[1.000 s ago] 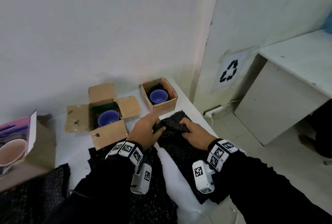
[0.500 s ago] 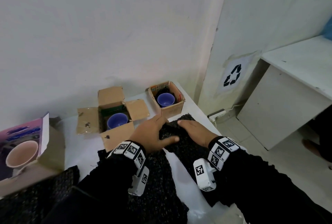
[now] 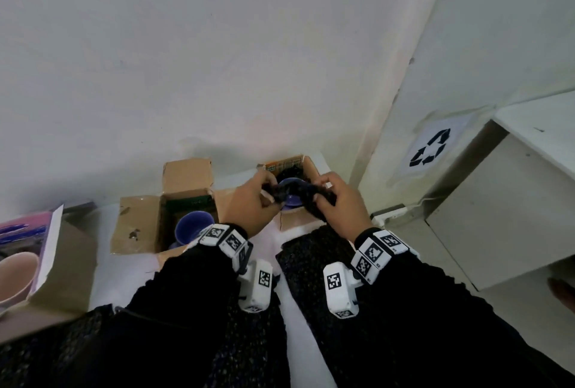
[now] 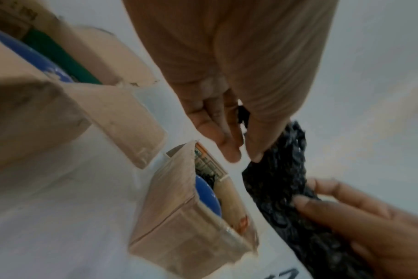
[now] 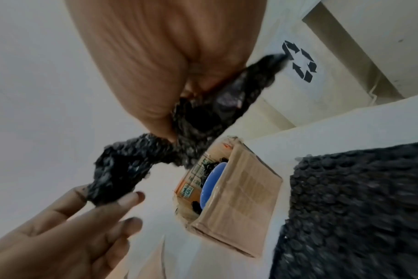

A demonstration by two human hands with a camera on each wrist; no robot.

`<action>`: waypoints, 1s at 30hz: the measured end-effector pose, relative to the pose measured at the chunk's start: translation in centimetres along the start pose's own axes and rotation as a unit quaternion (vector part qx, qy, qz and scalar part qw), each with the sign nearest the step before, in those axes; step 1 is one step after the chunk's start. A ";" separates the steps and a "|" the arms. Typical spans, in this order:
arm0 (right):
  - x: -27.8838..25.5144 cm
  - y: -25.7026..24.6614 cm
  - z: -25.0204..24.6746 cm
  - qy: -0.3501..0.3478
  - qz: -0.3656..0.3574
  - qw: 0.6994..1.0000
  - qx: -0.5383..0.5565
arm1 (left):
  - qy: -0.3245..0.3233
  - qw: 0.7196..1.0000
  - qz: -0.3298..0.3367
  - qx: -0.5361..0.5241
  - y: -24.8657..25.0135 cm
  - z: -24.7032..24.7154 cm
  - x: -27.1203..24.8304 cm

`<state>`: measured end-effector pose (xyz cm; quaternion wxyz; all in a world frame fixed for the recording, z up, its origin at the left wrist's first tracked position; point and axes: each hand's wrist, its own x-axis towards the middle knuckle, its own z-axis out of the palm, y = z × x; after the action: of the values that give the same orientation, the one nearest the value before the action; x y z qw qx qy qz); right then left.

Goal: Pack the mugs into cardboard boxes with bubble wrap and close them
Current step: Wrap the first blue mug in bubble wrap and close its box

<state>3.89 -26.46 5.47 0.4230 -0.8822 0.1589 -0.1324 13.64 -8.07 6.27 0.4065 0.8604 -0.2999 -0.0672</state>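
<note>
A: biggest stuff first; white table (image 3: pixel 124 266), a black bubble wrap sheet (image 3: pixel 314 266) flat on its near right; open cardboard box (image 3: pixel 183 182) on the left with a blue mug (image 3: pixel 191 229) inside

B: yep; far right, a small box (image 3: pixel 306 166) holds another blue mug (image 5: pixel 211 181); left hand (image 3: pixel 252 210) and right hand (image 3: pixel 337 207) each pinch an end of a crumpled wrap strip (image 5: pixel 122 166) just above it
</note>
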 end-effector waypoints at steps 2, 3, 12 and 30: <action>1.8 -0.2 0.4 0.073 0.026 0.997 0.005 | 0.023 0.997 -0.033 -0.064 -0.4 -0.1 1.4; 2.7 -0.3 0.8 0.093 0.037 0.995 0.006 | 0.040 0.995 -0.049 -0.075 -0.6 0.0 2.1; 7.0 -0.1 6.4 -0.016 0.043 0.996 -0.070 | 0.066 0.987 -0.144 0.025 -4.0 1.5 5.8; 7.5 1.0 7.2 -0.161 -0.055 0.955 -0.243 | 0.005 0.963 -0.133 0.235 -3.5 3.1 7.2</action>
<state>13.21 -24.94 1.10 0.2074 -0.9754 0.0675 0.0308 20.00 -12.55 2.53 0.1818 0.9641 -0.1885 -0.0440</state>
